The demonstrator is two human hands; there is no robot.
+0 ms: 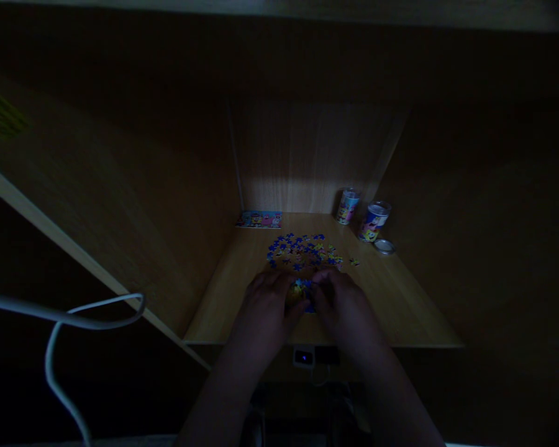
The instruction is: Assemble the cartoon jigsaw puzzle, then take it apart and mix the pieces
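A small joined section of jigsaw puzzle (296, 294), yellow and blue, lies near the front of the wooden shelf between my two hands. My left hand (269, 303) curls around its left side, thumb at the lower edge and fingers at the upper. At the right side, my right hand (343, 305) has its thumb and fingers pinched together on a blue jigsaw piece (308, 284) at the section's edge. The fingertips are dim and partly hidden. Just beyond my hands, loose jigsaw pieces (298, 249) are spread out, mostly blue, with yellow ones at the right.
Two printed cans (348, 207) stand at the back right, with a round metal lid (384, 247) beside the nearer one. A colourful picture sheet (259, 219) lies at the back left. Wooden walls enclose the shelf (214, 316). A white cable (56, 354) hangs at left; a lit device (304, 357) sits below the front edge.
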